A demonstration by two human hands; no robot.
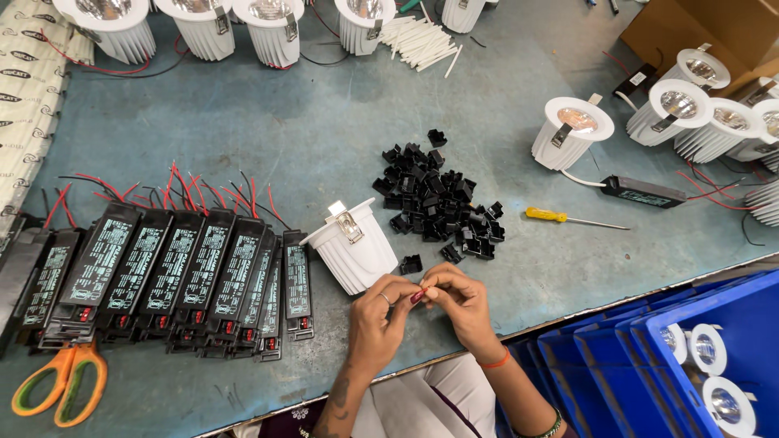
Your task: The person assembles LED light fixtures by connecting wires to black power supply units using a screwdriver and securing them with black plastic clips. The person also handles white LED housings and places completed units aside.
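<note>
Hands: left (380, 312), right (458, 300), two, pinching one red wire (420, 294).

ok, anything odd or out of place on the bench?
Mostly orderly. One white downlight lies tipped on its side just beyond both hands, while the others stand face up. One black clip sits apart from the pile. No visible damage.

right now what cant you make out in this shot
- What the left hand and right hand pinch: head view, fingers cover all but a red tip.
- Scissors: blades hidden under the black driver boxes.
- Blue bins: cut off by the right edge.
</note>
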